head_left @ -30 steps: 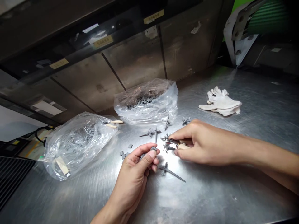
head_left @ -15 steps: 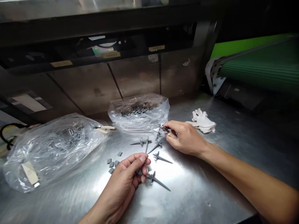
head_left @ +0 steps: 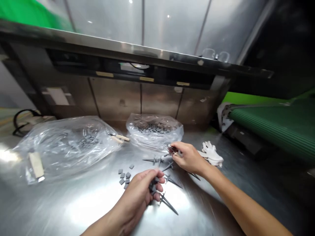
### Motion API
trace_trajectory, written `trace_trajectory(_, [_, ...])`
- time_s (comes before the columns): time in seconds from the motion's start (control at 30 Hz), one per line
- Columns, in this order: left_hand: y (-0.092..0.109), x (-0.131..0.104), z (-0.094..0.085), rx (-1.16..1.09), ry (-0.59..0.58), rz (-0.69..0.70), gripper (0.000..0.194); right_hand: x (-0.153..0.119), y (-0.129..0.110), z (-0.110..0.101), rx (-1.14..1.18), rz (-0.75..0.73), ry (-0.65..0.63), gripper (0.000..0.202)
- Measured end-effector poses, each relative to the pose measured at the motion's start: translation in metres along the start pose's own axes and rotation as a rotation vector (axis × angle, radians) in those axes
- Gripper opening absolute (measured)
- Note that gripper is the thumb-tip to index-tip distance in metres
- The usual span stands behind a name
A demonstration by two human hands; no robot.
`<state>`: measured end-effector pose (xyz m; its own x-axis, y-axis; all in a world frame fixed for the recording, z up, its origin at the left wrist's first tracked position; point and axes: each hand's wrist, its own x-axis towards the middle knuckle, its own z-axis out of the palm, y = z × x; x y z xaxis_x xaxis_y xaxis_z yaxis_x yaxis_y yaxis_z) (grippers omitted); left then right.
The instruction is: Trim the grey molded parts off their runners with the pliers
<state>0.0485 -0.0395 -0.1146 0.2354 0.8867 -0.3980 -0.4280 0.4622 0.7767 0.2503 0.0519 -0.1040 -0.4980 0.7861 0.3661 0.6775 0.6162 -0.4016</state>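
My left hand (head_left: 145,186) is curled round small dark grey plastic pieces (head_left: 152,187), partly hidden by the fingers. My right hand (head_left: 188,158) is closed on pliers with metal jaws (head_left: 173,149); the pale handles are mostly covered by the palm. Between and below the hands, several grey sword-shaped plastic parts (head_left: 169,205) lie on the metal table (head_left: 93,209). One more pointed tip (head_left: 195,176) shows under my right wrist. Left of my left hand lie several small grey square tiles (head_left: 122,175).
A clear bag of grey pieces (head_left: 155,131) stands behind the hands, and a larger one (head_left: 66,150) lies left. Pale-handled pliers (head_left: 120,138) rest by its edge. White gloves (head_left: 212,154) lie right, before a green conveyor belt (head_left: 275,126). Glasses (head_left: 216,55) sit on the shelf above.
The view has tilted up, showing more of the shelf and wall. My left hand has turned slightly, exposing more of the grey pieces. My right hand still holds the pliers.
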Motion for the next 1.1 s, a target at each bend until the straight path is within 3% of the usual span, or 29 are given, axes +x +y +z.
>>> trace_trajectory(0.07, [0.000, 0.003, -0.002, 0.020, 0.012, 0.015, 0.023, -0.005, -0.010, -0.004, 0.077, 0.009, -0.009, 0.012])
trace_trajectory(0.2, [0.002, 0.007, -0.006, 0.199, 0.053, 0.079, 0.032, -0.015, -0.029, -0.011, 0.211, 0.024, -0.122, 0.014])
trace_trajectory(0.33, [0.002, 0.006, -0.008, 0.404, -0.020, 0.122, 0.031, -0.020, -0.039, -0.015, 0.392, 0.160, -0.310, 0.013])
trace_trajectory(0.47, [0.002, 0.004, -0.008, 0.447, -0.095, 0.044, 0.028, -0.021, -0.037, -0.015, 0.600, 0.285, -0.436, 0.015])
trace_trajectory(0.63, [0.004, 0.001, -0.005, 0.442, -0.171, -0.035, 0.023, -0.023, -0.033, -0.011, 0.678, 0.299, -0.428, 0.018])
trace_trajectory(0.8, [0.003, 0.002, -0.005, 0.479, -0.170, -0.049, 0.024, -0.023, -0.039, -0.011, 0.673, 0.305, -0.390, 0.017])
trace_trajectory(0.97, [0.006, 0.006, -0.009, 0.334, -0.050, 0.008, 0.024, -0.025, -0.041, -0.024, 0.553, 0.263, -0.072, 0.023])
trace_trajectory(1.03, [0.009, 0.006, -0.010, 0.237, -0.004, 0.050, 0.022, -0.026, -0.040, -0.030, 0.555, 0.243, -0.153, 0.018])
trace_trajectory(1.1, [0.010, 0.006, -0.010, 0.136, 0.029, 0.078, 0.021, -0.028, -0.039, -0.032, 0.562, 0.208, -0.351, 0.009])
